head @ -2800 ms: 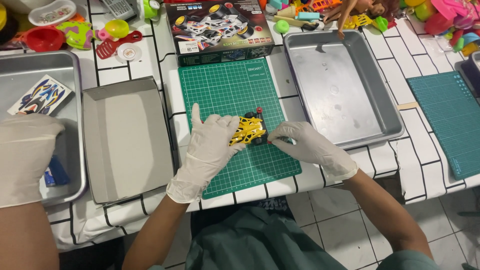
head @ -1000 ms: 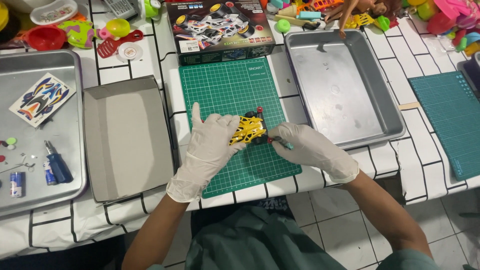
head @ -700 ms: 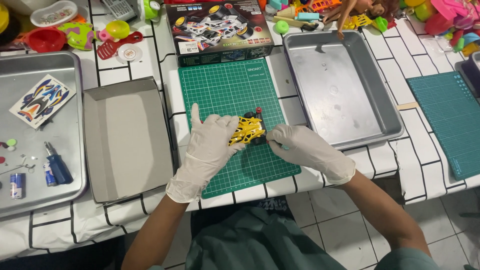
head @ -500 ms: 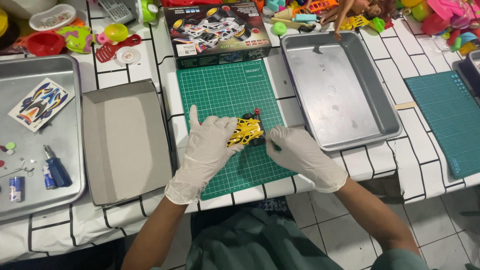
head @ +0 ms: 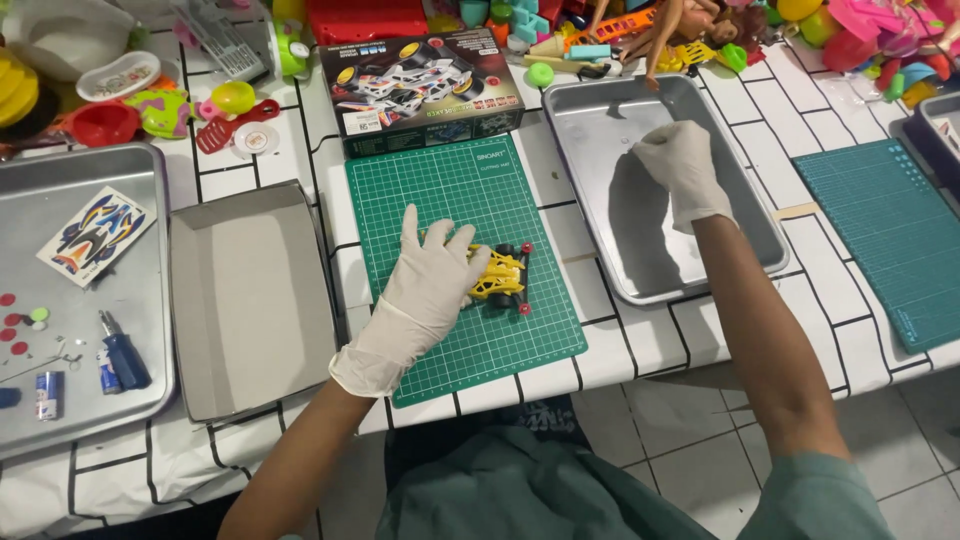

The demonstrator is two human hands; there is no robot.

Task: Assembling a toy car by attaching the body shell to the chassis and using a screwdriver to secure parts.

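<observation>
Yellow toy car (head: 497, 277) sits on green cutting mat (head: 460, 250), left hand (head: 425, 285) flat on it, fingers spread, no grip. Right hand (head: 680, 165) loosely curled, empty, over metal tray (head: 600, 110) right of mat.

A gloved left hand (head: 425, 290) covers the rear of a yellow toy car (head: 497, 277); whether the right hand (head: 678, 165) holds anything cannot be told. The metal tray (head: 150, 300) at far left and a teal cutting mat (head: 890, 230) run off the frame.
</observation>
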